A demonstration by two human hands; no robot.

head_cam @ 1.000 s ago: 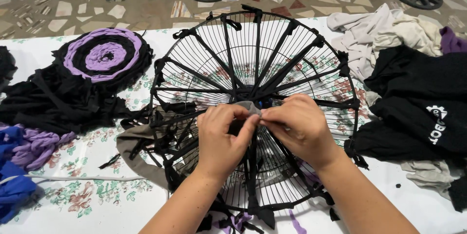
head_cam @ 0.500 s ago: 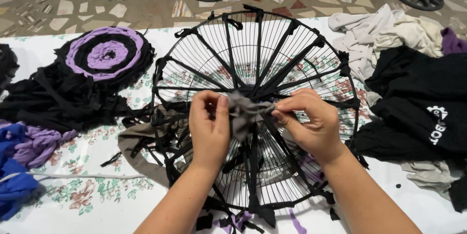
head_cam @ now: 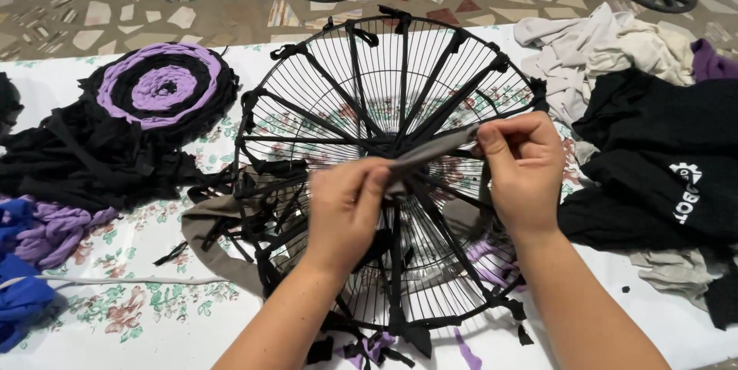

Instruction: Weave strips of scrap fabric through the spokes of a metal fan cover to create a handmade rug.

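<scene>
The left hand (head_cam: 346,212) and the right hand (head_cam: 523,166) each pinch one end of a grey cloth strip (head_cam: 430,151), and the strip runs tight between them. The left hand's thumb and fingers are pressed together on the lower end. The right hand's thumb and fingers squeeze the upper end. The strip hangs just over the middle of a round black wire fan guard (head_cam: 384,70), which lies flat on the counter (head_cam: 138,324). Black cloth strips are tied from the middle of the guard out to its rim, like spokes on a wheel. Some brownish-grey cloth (head_cam: 211,235) sticks out from under the guard on the left side. To the left lies a round mat (head_cam: 157,86) with purple and black rings, resting on a heap of black cloth (head_cam: 69,166). Near the left edge are purple scraps (head_cam: 54,228) and blue cloth (head_cam: 19,297). To the right lies a black garment (head_cam: 661,155) with white marks on it, and a pale pile of cloth (head_cam: 600,47) sits behind it. The strip may pass under one wire near the middle, but it is hard to see.
</scene>
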